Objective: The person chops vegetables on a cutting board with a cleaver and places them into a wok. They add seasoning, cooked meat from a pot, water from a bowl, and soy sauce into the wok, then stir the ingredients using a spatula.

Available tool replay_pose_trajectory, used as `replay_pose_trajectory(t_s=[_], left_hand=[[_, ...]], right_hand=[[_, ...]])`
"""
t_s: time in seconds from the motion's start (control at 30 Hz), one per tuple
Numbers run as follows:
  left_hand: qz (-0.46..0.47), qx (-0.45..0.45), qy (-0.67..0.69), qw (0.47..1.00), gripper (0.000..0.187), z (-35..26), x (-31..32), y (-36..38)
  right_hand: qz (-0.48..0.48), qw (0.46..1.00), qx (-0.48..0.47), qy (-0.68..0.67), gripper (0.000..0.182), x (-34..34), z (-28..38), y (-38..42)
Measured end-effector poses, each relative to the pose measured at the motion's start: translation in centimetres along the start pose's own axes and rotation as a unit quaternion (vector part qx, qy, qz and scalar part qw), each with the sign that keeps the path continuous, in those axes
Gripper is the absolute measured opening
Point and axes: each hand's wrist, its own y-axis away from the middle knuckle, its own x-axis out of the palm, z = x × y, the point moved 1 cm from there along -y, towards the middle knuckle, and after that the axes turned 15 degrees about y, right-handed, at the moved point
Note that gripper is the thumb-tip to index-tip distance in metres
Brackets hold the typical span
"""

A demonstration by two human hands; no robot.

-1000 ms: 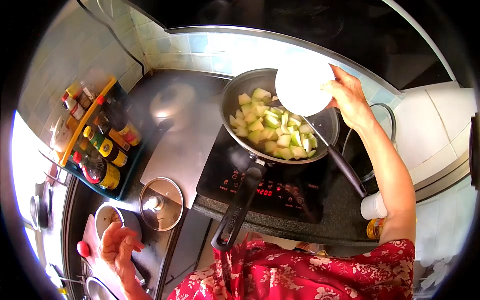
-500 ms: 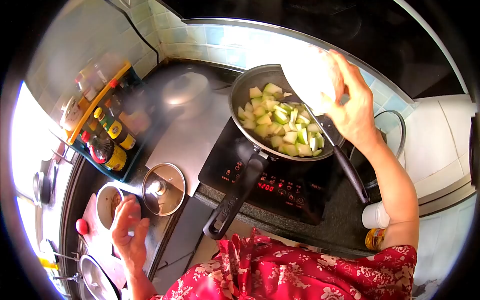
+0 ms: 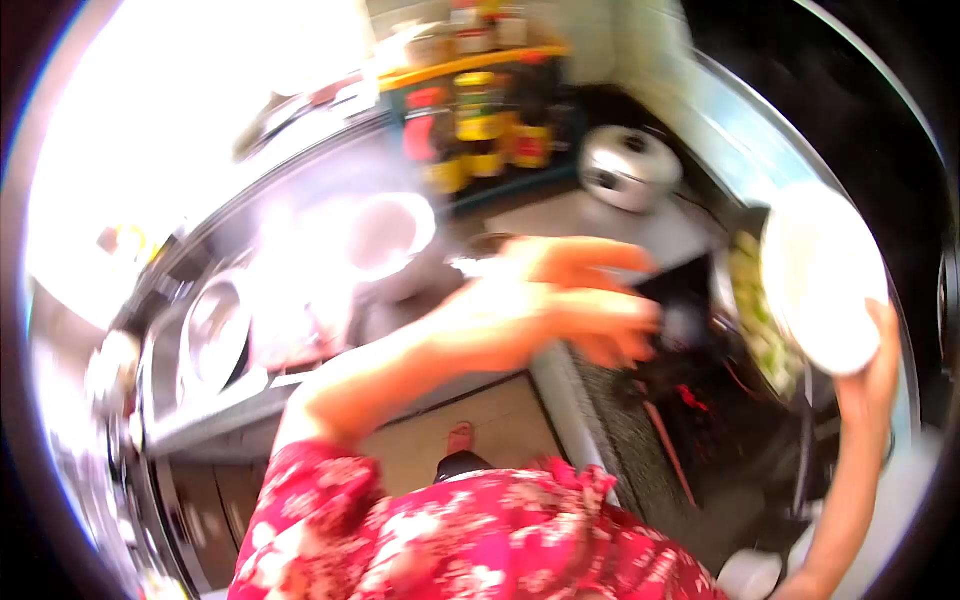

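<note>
The view is blurred by motion. My right hand [image 3: 872, 345] grips the edge of a white bowl [image 3: 822, 275], tilted beside and partly over the frying pan. Pale green chopped pieces [image 3: 760, 320] lie in that pan [image 3: 730, 300]. Its handle is smeared and hard to make out. My left hand [image 3: 575, 295] is stretched out to the left of the pan, fingers apart, with nothing in it. A utensil with a dark handle [image 3: 803, 460] reaches down from the pan.
A bottle rack [image 3: 480, 65] stands at the top, with a silver pot [image 3: 630, 170] to its right. A white bowl [image 3: 390, 235] sits on the left counter. Further left is a round metal pan [image 3: 215, 330]. A white cup [image 3: 750, 573] is at the bottom right.
The view has swung to the left, so the pan and stove appear further right. My left hand has moved away from the counter bowl towards the pan. The white bowl remains in my right hand.
</note>
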Motion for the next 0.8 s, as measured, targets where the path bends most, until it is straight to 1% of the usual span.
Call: replay_pose_trajectory(t_s=[0.03,0.07,0.13,0.17,0.2,0.23,0.27,0.33,0.37,0.4,0.43,0.47,0.5,0.53,0.57,0.6,0.63,0.67,0.73,0.8], left_hand=[[0.041,0.002,0.053,0.998,0.074,0.3,0.6,-0.3],[0.066,0.019,0.129,0.989,0.078,0.7,1.6,-0.2],[0.121,0.004,0.216,0.969,0.074,0.6,1.8,1.5],[0.131,0.020,0.244,0.961,0.072,0.1,0.4,1.6],[0.151,0.032,0.272,0.950,0.071,0.0,0.0,2.5],[0.142,0.044,0.275,0.950,0.067,0.2,-0.8,3.2],[0.123,0.048,0.291,0.948,0.063,0.4,-2.1,4.4],[0.113,0.058,0.279,0.952,0.065,0.1,-4.7,7.2],[0.099,0.070,0.279,0.953,0.065,0.1,-6.1,9.0],[0.069,0.100,0.303,0.945,0.064,0.2,-7.4,10.4],[0.041,0.131,0.329,0.934,0.063,-0.1,-9.0,12.3],[0.028,0.140,0.331,0.933,0.063,-0.3,-10.6,14.1],[-0.031,0.155,0.318,0.935,0.061,-0.7,-12.4,16.1],[-0.087,0.166,0.305,0.934,0.058,-1.0,-14.2,18.1],[-0.137,0.161,0.309,0.927,0.056,-0.9,-16.0,20.2],[-0.184,0.154,0.312,0.919,0.053,-0.6,-17.9,22.2],[-0.243,0.159,0.292,0.911,0.052,-0.1,-19.6,23.8],[-0.296,0.161,0.271,0.902,0.050,0.3,-21.7,25.7],[-0.407,0.135,0.248,0.869,0.047,1.4,-26.6,29.7],[-0.479,0.183,0.249,0.822,0.046,1.2,-30.5,32.7]], right_hand=[[-0.001,0.999,-0.022,0.045,0.041,-0.2,-0.4,0.9],[0.036,0.995,-0.030,0.085,0.043,-0.4,-0.5,1.9],[0.045,0.984,-0.048,0.164,0.040,3.4,-0.1,5.0],[0.062,0.978,-0.043,0.195,0.041,6.9,0.6,4.9],[0.069,0.971,-0.038,0.227,0.041,8.7,1.1,5.9],[0.116,0.972,-0.041,0.203,0.046,8.6,0.4,4.4],[0.133,0.969,-0.045,0.204,0.046,9.6,-0.1,4.1],[0.147,0.942,-0.023,0.301,0.050,16.0,0.9,6.9],[0.225,0.942,-0.046,0.247,0.052,17.0,-0.4,6.4],[0.243,0.937,-0.050,0.247,0.052,19.5,-0.8,6.1],[0.298,0.916,-0.059,0.264,0.052,22.6,-0.6,6.6],[0.340,0.895,-0.064,0.282,0.053,26.0,-0.6,7.4],[0.382,0.872,-0.070,0.298,0.053,29.5,-0.5,8.3],[0.364,0.874,-0.063,0.314,0.050,32.5,-1.2,9.0],[0.411,0.839,-0.099,0.343,0.043,35.8,-1.5,9.6],[0.455,0.801,-0.137,0.365,0.041,39.2,-1.8,10.1],[0.499,0.774,-0.090,0.380,0.042,41.7,-1.8,10.8],[0.513,0.762,-0.067,0.389,0.040,43.5,-2.9,10.8],[0.521,0.721,-0.093,0.447,0.031,45.5,-4.0,11.3],[0.551,0.721,-0.149,0.394,0.021,45.6,-5.1,11.6]])
